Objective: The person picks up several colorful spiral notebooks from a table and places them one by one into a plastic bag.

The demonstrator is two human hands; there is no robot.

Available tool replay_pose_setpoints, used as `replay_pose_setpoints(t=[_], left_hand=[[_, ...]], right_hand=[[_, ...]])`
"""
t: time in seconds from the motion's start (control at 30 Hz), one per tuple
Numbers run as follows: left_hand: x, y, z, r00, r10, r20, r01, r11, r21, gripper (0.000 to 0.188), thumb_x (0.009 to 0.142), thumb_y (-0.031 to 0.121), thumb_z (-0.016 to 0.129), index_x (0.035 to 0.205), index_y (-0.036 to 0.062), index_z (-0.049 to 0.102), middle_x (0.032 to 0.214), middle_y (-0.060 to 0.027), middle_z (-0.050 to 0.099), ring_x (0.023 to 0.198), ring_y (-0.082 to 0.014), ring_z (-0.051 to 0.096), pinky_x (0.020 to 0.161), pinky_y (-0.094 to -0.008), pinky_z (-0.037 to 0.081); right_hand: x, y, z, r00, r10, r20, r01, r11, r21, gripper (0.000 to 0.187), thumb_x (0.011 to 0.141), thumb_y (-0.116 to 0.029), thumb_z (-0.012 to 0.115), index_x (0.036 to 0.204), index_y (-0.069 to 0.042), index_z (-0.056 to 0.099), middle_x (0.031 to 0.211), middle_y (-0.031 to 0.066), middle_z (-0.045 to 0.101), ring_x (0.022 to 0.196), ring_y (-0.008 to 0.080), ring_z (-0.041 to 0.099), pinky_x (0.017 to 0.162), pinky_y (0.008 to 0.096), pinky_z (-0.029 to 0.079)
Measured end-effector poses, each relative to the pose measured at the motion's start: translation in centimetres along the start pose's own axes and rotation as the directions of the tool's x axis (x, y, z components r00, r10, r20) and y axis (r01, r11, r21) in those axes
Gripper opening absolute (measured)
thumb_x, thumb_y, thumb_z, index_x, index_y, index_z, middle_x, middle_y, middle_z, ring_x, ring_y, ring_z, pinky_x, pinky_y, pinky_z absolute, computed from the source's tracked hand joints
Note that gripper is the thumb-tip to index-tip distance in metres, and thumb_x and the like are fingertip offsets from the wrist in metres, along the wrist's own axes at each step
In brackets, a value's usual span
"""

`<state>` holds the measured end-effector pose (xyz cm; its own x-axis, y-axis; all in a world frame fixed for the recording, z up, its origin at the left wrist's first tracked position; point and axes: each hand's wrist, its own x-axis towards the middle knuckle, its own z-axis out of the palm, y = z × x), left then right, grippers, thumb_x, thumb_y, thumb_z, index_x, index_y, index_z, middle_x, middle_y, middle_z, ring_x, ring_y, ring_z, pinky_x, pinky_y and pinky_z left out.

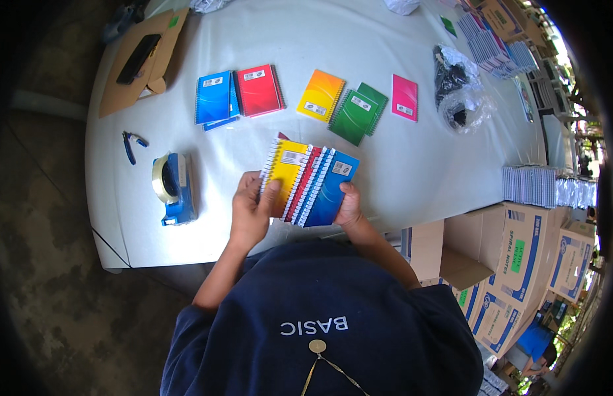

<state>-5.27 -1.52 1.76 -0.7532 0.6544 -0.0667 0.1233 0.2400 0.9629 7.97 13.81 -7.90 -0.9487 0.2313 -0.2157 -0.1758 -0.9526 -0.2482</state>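
Head view: fanned spiral notebooks (309,186), yellow, red and blue, held above the surface's (399,165) near edge. Left hand (250,210) closed on the yellow cover, thumb on top; right hand (349,206) gripping the blue one. Tape dispenser (173,187) by the left edge.

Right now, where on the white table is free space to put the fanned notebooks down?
Bare table lies right of the fanned notebooks, below the pink notebook. Another patch lies between the tape dispenser and the left hand. The far row, blue notebook to green notebook, is crowded.
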Motion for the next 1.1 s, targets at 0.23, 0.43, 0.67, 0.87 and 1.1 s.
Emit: replay_pose_setpoints(t=[0.23,0.43,0.67,0.87,1.1], left_hand=[[-0.4,-0.6,-0.8,0.966,-0.245,0.078,0.258,0.924,-0.283,0.032,0.098,0.028,0.047,0.102,-0.0028,0.057,0.091,-0.0047,0.061,0.081,-0.0061,0.053,0.072,-0.0208,0.044],[0.0,-1.2,-0.3,0.924,-0.382,-0.009,0.337,0.826,-0.451,0.039,0.099,0.032,0.044,0.098,-0.0037,0.06,0.088,-0.0064,0.063,0.076,-0.0085,0.056,0.069,-0.0204,0.044],[3.7,-8.2,-3.4,0.847,-0.498,-0.186,0.473,0.865,-0.165,0.06,0.095,0.044,0.046,0.117,-0.0121,0.053,0.098,-0.015,0.063,0.092,-0.0185,0.059,0.085,-0.0296,0.046],[4.1,-4.5,-4.4,0.93,-0.326,-0.167,0.353,0.92,0.171,0.046,0.095,0.037,0.047,0.114,-0.0035,0.059,0.101,-0.0157,0.063,0.093,-0.0225,0.06,0.082,-0.0275,0.045],[6.3,-2.1,-2.0,0.945,-0.303,-0.124,0.161,0.76,-0.63,0.049,0.097,0.03,0.043,0.129,-0.0079,0.041,0.119,-0.0197,0.054,0.106,-0.0216,0.053,0.091,-0.0332,0.042]], right_hand=[[-0.2,-0.2,0.0,0.997,-0.071,-0.043,0.074,0.995,0.073,0.067,0.065,-0.027,0.066,0.125,-0.002,0.048,0.12,0.0166,0.058,0.106,0.0319,0.058,0.096,0.0475,0.045],[-0.1,-1.1,1.2,0.99,-0.021,0.141,-0.009,0.977,0.212,0.078,0.066,-0.034,0.069,0.136,-0.019,0.039,0.14,0.0177,0.037,0.125,0.0407,0.038,0.096,0.0636,0.035],[-0.7,-2.9,1.0,0.975,-0.004,0.222,-0.026,0.991,0.129,0.088,0.067,-0.043,0.069,0.143,-0.03,0.027,0.152,0.0162,0.013,0.136,0.047,0.015,0.095,0.0734,0.026],[-1.6,-3.5,0.3,0.983,-0.001,0.183,-0.008,0.999,0.045,0.09,0.068,-0.049,0.07,0.144,-0.035,0.024,0.153,0.0149,0.009,0.137,0.0462,0.01,0.092,0.0744,0.028],[-1.5,-3.2,-0.2,0.989,-0.008,0.146,-0.006,0.996,0.092,0.089,0.067,-0.043,0.068,0.144,-0.023,0.026,0.15,0.0194,0.02,0.134,0.0475,0.021,0.097,0.0712,0.027]])
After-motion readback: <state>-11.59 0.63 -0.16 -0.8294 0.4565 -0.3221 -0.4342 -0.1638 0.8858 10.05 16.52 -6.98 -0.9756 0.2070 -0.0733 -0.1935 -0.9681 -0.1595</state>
